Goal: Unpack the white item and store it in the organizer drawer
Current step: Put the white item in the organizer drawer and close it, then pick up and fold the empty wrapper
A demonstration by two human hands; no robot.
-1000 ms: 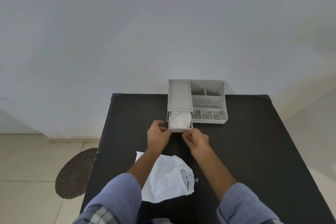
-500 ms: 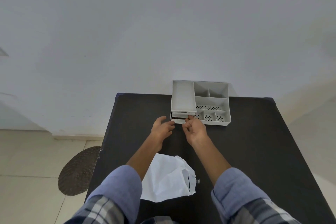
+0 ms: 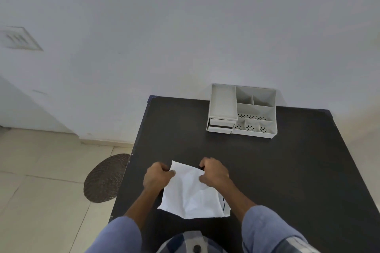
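A crumpled white wrapper (image 3: 191, 193) lies on the black table (image 3: 277, 170) close to me. My left hand (image 3: 157, 176) pinches its far left corner and my right hand (image 3: 213, 172) pinches its far right edge. The grey organizer (image 3: 242, 110) stands at the table's far edge against the wall. Its small drawer (image 3: 221, 126) at the front left is pushed in, and the white item is hidden from view.
The organizer has several open compartments, some with perforated floors. A round brown mat (image 3: 104, 178) lies on the tiled floor left of the table. A white wall (image 3: 185, 26) rises behind the table, with a vent plate (image 3: 19, 38) at the far left.
The drawer with the white item slid shut. Both hands then drew back from the organizer and took hold of the wrapper's far edge.
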